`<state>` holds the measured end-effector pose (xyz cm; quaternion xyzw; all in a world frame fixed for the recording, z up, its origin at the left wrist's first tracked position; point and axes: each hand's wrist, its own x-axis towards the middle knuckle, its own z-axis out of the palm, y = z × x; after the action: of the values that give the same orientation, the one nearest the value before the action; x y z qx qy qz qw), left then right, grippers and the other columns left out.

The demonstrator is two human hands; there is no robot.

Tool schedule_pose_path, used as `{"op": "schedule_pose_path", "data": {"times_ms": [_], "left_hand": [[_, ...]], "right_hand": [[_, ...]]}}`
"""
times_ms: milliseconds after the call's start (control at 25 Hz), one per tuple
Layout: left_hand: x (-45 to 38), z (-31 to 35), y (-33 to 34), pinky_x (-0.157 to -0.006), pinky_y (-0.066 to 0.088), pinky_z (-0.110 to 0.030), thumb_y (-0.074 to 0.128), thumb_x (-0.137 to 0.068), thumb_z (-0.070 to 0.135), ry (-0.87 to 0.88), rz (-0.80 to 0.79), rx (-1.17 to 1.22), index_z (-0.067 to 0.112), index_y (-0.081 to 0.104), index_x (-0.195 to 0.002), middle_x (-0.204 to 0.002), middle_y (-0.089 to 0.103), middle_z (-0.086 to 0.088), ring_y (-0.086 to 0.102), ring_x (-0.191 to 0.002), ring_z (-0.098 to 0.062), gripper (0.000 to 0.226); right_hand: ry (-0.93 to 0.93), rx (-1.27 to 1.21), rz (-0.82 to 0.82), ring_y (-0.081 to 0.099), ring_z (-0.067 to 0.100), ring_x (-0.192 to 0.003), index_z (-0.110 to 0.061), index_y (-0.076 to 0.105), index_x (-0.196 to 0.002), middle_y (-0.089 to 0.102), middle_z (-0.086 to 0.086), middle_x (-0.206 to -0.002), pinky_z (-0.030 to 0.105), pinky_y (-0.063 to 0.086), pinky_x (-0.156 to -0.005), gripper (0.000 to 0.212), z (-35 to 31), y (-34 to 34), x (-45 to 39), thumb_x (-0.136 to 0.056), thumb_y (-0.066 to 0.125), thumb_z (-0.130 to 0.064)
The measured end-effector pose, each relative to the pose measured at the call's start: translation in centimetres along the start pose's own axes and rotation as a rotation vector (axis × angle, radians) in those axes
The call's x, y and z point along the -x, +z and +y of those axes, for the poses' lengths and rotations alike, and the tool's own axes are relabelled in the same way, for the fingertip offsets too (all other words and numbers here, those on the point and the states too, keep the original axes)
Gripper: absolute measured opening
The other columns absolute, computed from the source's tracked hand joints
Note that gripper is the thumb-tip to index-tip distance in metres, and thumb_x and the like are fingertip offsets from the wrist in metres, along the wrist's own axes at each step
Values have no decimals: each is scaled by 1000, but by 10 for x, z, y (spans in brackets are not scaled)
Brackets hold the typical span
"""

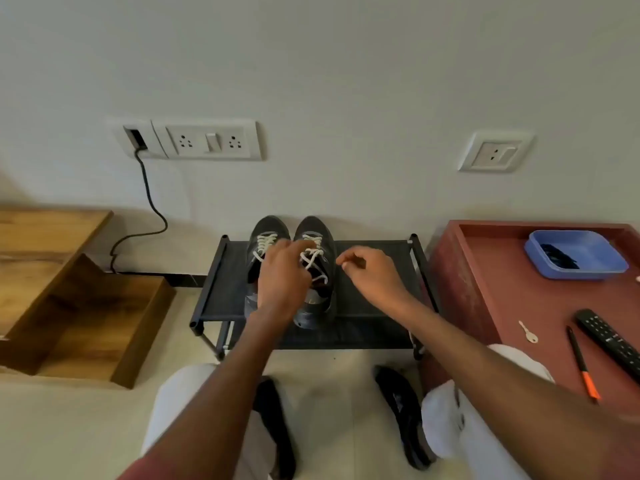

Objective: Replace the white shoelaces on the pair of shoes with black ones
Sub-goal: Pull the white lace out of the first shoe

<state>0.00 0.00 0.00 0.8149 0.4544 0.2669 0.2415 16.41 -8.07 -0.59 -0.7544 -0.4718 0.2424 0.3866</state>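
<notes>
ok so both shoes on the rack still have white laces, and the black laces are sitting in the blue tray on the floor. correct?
Not quite. The head view shows the blue tray with the black laces on the red cabinet to the right, not on the floor. The rest holds: both shoes on the rack still carry white laces.

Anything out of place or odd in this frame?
Only the right shoe: its white lace is loose and partly undone under the left hand, while the left shoe looks fully laced. That fits the task; nothing spilled or damaged.
</notes>
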Motion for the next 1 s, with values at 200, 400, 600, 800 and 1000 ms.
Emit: {"op": "schedule_pose_path", "data": {"times_ms": [200, 400, 600, 800, 1000], "left_hand": [[-58, -19, 18, -105, 39, -46, 68, -92, 17, 7, -177, -396, 33, 66, -133, -124, 57, -2, 46, -125, -29, 44], [-66, -49, 17, -94, 47, -48, 77, -87, 18, 76, -201, -234, 30, 74, -108, -101, 65, 5, 60, -100, -21, 24], [-80, -49, 14, -75, 49, -34, 81, -87, 23, -2, -290, -47, 20, 75, -88, -96, 60, 2, 60, -87, -16, 7], [-78, -43, -4, -73, 42, -26, 68, -99, 33, -106, -558, 64, 2, 71, -91, -96, 50, -7, 51, -78, -15, 32], [-78, -24, -38, -76, 41, -35, 57, -101, 45, -247, -164, 932, 20, 48, -63, -79, 52, -2, 53, -79, -17, 46]], "right_hand": [[-192, 146, -165, 63, 8, -91, -32, 64, -134, 59, -10, -112, 31, 56, -85, 45, 14, 20, -62, -93, 77, -20], [-251, 296, -226, 65, 20, -103, -38, 67, -129, 62, -9, -123, 45, 58, -86, 43, 21, 24, -89, -89, 80, -29], [-251, 305, -163, 66, 17, -89, -36, 74, -105, 66, -12, -101, 43, 59, -77, 15, 20, 30, -82, -91, 76, -34], [-53, 141, -115, 67, 10, -85, -28, 74, -98, 71, -11, -91, 37, 58, -77, 6, 23, 30, -90, -94, 72, -25], [315, -592, -165, 71, 18, -90, -16, 72, -97, 78, 14, -103, 37, 48, -79, 8, 0, 16, -92, -98, 64, -19]]}}
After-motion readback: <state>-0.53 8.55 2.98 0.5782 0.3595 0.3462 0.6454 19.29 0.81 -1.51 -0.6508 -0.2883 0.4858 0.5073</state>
